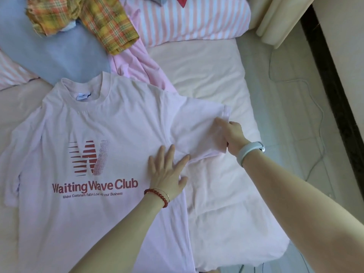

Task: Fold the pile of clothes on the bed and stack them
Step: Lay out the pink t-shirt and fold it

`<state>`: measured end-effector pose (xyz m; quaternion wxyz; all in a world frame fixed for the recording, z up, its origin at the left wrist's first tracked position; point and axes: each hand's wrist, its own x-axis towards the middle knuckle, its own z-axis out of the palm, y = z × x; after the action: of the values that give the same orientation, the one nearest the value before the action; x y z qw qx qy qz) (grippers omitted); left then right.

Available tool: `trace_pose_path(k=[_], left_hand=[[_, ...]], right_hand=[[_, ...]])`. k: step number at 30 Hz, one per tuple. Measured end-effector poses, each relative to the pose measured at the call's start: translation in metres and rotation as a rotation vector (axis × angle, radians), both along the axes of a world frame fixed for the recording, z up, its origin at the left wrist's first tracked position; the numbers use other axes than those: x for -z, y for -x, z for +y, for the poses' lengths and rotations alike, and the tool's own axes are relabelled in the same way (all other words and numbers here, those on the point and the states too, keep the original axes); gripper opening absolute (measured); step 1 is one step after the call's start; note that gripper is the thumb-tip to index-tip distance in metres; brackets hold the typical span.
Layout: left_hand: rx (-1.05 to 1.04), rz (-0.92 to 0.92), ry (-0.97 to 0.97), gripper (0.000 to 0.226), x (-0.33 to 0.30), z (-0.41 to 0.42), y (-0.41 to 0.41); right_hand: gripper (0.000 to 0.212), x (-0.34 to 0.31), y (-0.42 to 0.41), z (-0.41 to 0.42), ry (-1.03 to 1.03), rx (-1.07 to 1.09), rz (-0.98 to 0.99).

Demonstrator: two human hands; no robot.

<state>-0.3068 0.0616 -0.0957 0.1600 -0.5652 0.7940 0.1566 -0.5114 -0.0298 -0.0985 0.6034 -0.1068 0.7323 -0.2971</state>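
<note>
T-shirt (102,134) lies under flat left hand (167,174); right hand (231,134) pinches its sleeve (201,127).

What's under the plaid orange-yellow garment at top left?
The plaid orange-yellow garment lies on a light blue garment and partly over a crumpled pink garment; a pale blue scrap shows at its edge. Anything else beneath is covered.

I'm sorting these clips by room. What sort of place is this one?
Most likely a home bedroom: a bed with a pale sheet, a striped pillow at its head, and clothes laid out on it, among them a pink T-shirt and a plaid garment.
</note>
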Motion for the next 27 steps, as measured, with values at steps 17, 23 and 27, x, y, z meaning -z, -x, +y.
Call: trace_pose_path(k=[17,23,27], left_hand=[[-0.098,0.377,0.154,0.039,-0.010,-0.056,0.028],[-0.027,0.271,0.030,0.054,-0.011,-0.060,0.031],[0.007,0.146,0.045,0.052,-0.009,-0.058,0.035]], right_hand=[[0.019,-0.011,0.006,0.078,0.230,-0.088,-0.005],[0.033,-0.018,0.004,0.095,0.374,-0.051,0.248],[0.027,-0.011,0.007,0.104,0.245,-0.335,0.525]])
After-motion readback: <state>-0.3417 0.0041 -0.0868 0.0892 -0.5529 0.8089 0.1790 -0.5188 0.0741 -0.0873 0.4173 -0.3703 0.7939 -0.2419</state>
